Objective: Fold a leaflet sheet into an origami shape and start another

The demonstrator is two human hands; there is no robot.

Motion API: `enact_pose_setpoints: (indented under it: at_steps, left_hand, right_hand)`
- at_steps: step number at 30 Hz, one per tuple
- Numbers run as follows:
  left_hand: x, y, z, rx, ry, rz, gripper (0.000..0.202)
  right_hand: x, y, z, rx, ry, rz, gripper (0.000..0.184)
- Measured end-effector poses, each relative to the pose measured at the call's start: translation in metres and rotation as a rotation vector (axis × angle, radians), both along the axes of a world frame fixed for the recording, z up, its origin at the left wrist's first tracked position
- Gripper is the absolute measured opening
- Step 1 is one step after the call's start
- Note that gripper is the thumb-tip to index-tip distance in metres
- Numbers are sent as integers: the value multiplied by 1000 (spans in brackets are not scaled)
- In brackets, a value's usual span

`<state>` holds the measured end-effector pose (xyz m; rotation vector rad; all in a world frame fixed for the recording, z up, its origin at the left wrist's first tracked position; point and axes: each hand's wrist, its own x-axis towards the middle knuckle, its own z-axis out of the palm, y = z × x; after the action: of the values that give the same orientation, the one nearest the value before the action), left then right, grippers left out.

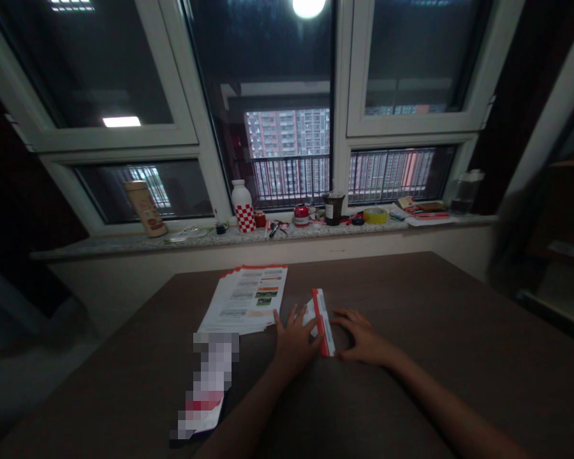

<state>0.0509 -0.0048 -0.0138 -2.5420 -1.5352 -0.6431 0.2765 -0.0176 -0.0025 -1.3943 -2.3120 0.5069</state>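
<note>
A folded strip of printed paper, white with a red band, lies on the table between my hands. Part of it sticks out as a white flap toward the left. My left hand rests at its left side, fingers spread, with the thumb side touching the red band. Just off the right edge, my right hand is curved with thumb and fingers apart and holds nothing. Left of my left hand, a fanned stack of printed sheets with orange top edges lies on the table.
The dark brown table stands against a windowsill. On the sill are a checkered bottle, a tan tumbler, a dark cup, yellow tape and small items. A pixelated item lies at the table's near left.
</note>
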Motion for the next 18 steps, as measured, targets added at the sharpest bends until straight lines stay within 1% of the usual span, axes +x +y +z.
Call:
enact_pose_setpoints:
  at_steps: [2,5,10,13,18]
  left_hand:
    - [0,0,1,4,16,16,42]
    - [-1,-2,2,10,25,3,45]
    - [-2,-6,3,3,-4,-22,49]
    - [-2,-6,3,-8,-36,-40,53]
    - [-2,-5,6,-68,-98,-56,56]
  right_hand:
    - [1,-1,2,-8,4,17,76]
    - [3,-1,2,-23,16,20,72]
    - [0,2,-6,26,39,-42,59]
    - [-2,2,-9,47,11,-64,59]
    - [-3,0,-9,44,-38,-39,60]
